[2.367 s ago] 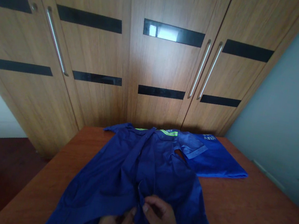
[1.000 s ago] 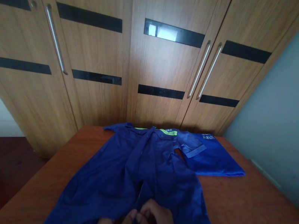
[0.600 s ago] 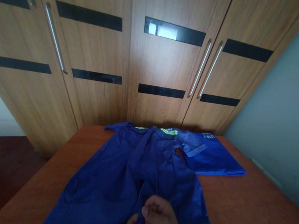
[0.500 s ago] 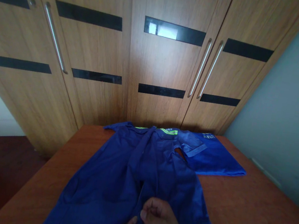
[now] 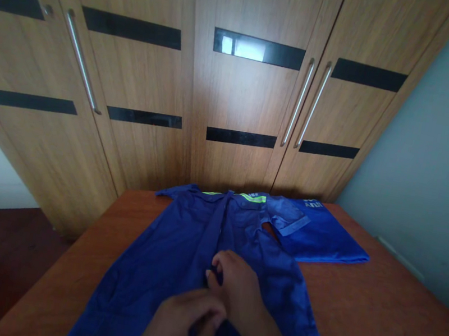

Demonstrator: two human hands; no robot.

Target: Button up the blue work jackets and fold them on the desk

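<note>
A dark blue short-sleeved shirt (image 5: 157, 271) lies spread front up, its lower hem out of frame, with yellow-green strips near the collar. Over the shirt's lower front, my left hand (image 5: 183, 320) is closed, thumb and forefinger curled together in a pinch at the front edge. Just beyond and to the right, my right hand (image 5: 237, 289) has its fingers bent in a pinch along the front opening. The two hands overlap at the left fingertips. The cloth between the fingers is mostly hidden.
A folded bright blue garment (image 5: 324, 238) with pale lettering lies partly beneath the shirt's right sleeve. Both rest on a reddish-brown wooden table (image 5: 379, 323). Behind stands a wooden wardrobe (image 5: 244, 100) with metal handles; a pale wall (image 5: 426, 183) rises at the right.
Both hands have moved up from the shirt's hem along its front opening. My left hand is now more fully in view, and the front edges lie closer together.
</note>
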